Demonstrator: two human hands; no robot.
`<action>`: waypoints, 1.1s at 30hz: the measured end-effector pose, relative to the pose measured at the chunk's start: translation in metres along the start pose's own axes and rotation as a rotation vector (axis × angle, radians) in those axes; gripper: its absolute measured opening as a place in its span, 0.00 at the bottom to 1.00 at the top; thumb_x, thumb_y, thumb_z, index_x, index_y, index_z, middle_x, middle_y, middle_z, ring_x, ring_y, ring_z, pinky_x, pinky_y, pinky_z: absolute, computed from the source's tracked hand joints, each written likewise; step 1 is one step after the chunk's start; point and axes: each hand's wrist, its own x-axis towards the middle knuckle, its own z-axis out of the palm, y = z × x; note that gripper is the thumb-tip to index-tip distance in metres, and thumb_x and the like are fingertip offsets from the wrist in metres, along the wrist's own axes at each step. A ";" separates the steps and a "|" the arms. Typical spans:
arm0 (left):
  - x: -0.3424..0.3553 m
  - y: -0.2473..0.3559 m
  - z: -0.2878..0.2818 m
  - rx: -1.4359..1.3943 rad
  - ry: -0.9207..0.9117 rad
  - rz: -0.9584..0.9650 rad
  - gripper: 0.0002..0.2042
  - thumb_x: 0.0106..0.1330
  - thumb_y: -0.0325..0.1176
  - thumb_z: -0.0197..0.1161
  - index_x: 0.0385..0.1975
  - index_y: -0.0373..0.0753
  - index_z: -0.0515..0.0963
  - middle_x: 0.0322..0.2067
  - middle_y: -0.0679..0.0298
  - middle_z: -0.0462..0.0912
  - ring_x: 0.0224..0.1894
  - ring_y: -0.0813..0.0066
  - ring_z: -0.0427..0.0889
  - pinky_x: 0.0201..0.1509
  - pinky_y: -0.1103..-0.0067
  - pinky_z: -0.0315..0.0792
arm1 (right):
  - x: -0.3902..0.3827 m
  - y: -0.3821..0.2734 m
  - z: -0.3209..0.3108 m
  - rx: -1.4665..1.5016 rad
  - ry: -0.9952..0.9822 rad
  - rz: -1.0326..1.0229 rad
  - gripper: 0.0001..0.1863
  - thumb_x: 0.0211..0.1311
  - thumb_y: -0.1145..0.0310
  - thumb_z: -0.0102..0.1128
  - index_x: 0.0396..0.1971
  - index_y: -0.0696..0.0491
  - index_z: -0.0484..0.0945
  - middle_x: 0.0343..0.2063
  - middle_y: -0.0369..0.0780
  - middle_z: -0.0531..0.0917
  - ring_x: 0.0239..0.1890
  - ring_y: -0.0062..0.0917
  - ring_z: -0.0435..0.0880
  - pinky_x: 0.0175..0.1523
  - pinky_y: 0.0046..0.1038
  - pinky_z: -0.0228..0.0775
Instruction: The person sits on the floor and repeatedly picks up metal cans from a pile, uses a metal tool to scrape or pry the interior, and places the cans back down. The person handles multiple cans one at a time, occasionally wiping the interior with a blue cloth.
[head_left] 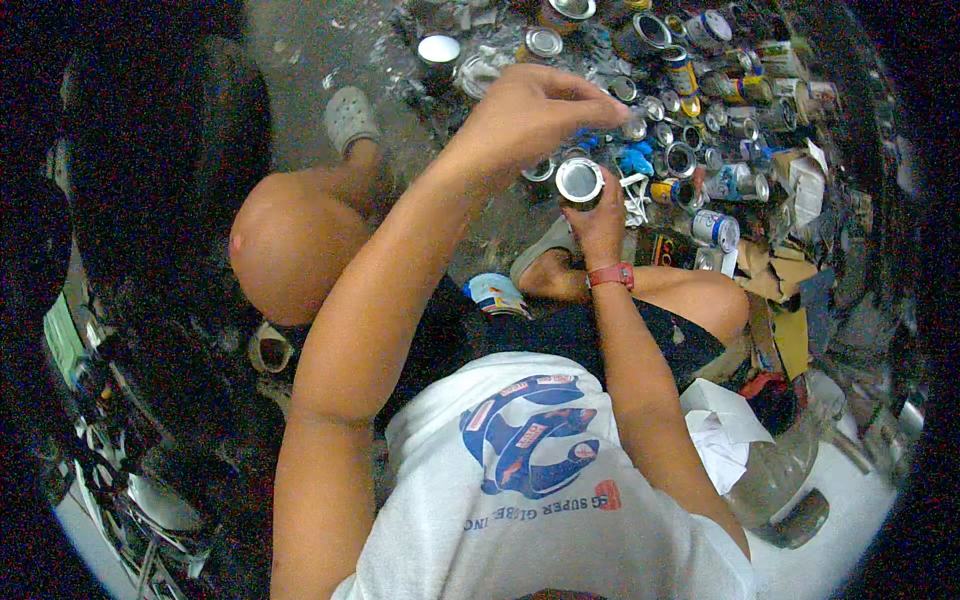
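Hovering just beyond and left of the silver-rimmed can [579,181], the left hand [538,110] draws its fingertips together; whether they pinch anything, I cannot tell. The right hand [601,220] grasps that can around its side. White strips [636,200] lie right of the can; farther beyond it, assorted cans [679,75] crowd the floor.

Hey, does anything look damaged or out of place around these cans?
Yes: beside the cans, the brown cardboard looks torn, with ragged edges. A crumpled blue scrap sits oddly among them. The held can shows no obvious dent.
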 end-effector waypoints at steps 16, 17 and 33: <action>0.039 0.009 -0.039 -0.133 0.003 0.082 0.19 0.57 0.47 0.83 0.36 0.36 0.95 0.28 0.62 0.92 0.30 0.77 0.87 0.39 0.76 0.81 | 0.040 -0.018 0.012 -0.159 -0.092 -0.013 0.50 0.44 0.68 0.89 0.69 0.60 0.73 0.63 0.53 0.83 0.66 0.50 0.82 0.73 0.42 0.74; 0.038 0.012 -0.042 -0.123 0.010 0.076 0.19 0.57 0.47 0.83 0.36 0.36 0.95 0.28 0.61 0.92 0.30 0.76 0.87 0.41 0.75 0.82 | 0.043 -0.022 0.012 -0.156 -0.104 0.001 0.49 0.44 0.67 0.89 0.69 0.60 0.73 0.62 0.53 0.83 0.66 0.50 0.82 0.72 0.42 0.74; 0.035 0.017 -0.048 -0.065 -0.008 0.076 0.18 0.60 0.47 0.83 0.38 0.36 0.95 0.31 0.62 0.93 0.34 0.76 0.88 0.44 0.76 0.82 | 0.050 -0.029 -0.007 -0.205 -0.193 0.004 0.46 0.44 0.67 0.88 0.67 0.53 0.76 0.63 0.48 0.83 0.67 0.50 0.80 0.74 0.49 0.71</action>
